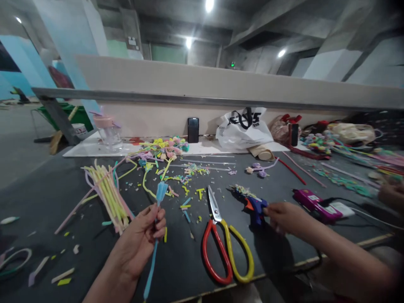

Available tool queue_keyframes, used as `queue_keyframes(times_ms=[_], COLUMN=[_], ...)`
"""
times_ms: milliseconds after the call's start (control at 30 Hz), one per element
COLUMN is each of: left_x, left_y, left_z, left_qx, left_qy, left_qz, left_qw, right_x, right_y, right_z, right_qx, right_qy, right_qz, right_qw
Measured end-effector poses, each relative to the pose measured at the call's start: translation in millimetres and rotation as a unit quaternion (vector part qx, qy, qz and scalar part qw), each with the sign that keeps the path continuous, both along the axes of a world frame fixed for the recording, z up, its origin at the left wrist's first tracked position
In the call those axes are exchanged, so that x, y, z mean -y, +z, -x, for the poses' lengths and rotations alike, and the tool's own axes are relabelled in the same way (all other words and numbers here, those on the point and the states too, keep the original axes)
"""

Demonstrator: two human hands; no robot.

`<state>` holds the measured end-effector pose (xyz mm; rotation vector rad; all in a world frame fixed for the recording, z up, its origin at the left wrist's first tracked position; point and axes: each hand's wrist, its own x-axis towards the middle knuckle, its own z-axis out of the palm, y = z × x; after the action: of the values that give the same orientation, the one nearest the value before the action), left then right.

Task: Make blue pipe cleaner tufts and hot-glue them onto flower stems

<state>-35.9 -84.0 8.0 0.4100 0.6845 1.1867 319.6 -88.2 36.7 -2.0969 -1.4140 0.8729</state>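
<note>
My left hand (139, 235) is closed round a light blue stem topped by a blue tuft (161, 191), held upright over the table. The stem's lower end hangs below the fist. My right hand (280, 216) is closed on the back of a blue glue gun (259, 208) with an orange trigger. Its nozzle end points left and is crusted with coloured scraps. Between my hands lie large scissors (216, 210), slightly open, with one red and one yellow handle. Left of my left hand is a bundle of yellow and pink pipe cleaners (109, 195).
Coloured clippings (192, 170) litter the dark table. Behind are fuzzy flowers (170, 147), a phone (193, 130), a clear cup (110, 136) and a white bag (243, 130). Right are a magenta power strip (315, 204) with cords and another person's hand (391, 193).
</note>
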Motion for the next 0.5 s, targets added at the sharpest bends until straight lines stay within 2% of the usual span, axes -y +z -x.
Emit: queue_keyframes(times_ms=[67, 133, 200, 267, 333, 400, 500], left_x=[-1.7, -2.5, -2.6, -2.3, -2.1, -2.1, -2.0], left_y=[-1.5, -2.3, -2.9, -4.1, -5.7, -7.0, -7.5], left_z=[-0.4, -2.0, -3.4, -3.6, -2.5, -0.7, 1.2], left_qx=[-0.004, -0.007, -0.005, -0.001, 0.006, 0.015, 0.034], left_qy=[0.000, -0.007, -0.016, -0.025, -0.032, -0.038, -0.042], left_qz=[0.001, 0.011, 0.023, 0.033, 0.044, 0.059, 0.082], left_qw=[1.000, 1.000, 1.000, 0.999, 0.998, 0.997, 0.995], right_x=[-7.9, -18.6, -32.0, -46.8, -60.1, -69.2, -73.7], right_y=[5.1, 6.4, 3.3, -2.3, -8.4, -13.8, -20.6], right_z=[19.7, 55.0, 97.1, 135.0, 161.3, 174.4, 176.1], right_qx=[0.049, 0.072, 0.135, 0.169, 0.225, 0.268, 0.282], right_qy=[0.040, 0.102, 0.273, 0.363, 0.402, 0.422, 0.423], right_qz=[-0.044, -0.093, -0.184, -0.200, -0.182, -0.153, -0.133], right_qw=[0.997, 0.988, 0.935, 0.894, 0.869, 0.852, 0.851])
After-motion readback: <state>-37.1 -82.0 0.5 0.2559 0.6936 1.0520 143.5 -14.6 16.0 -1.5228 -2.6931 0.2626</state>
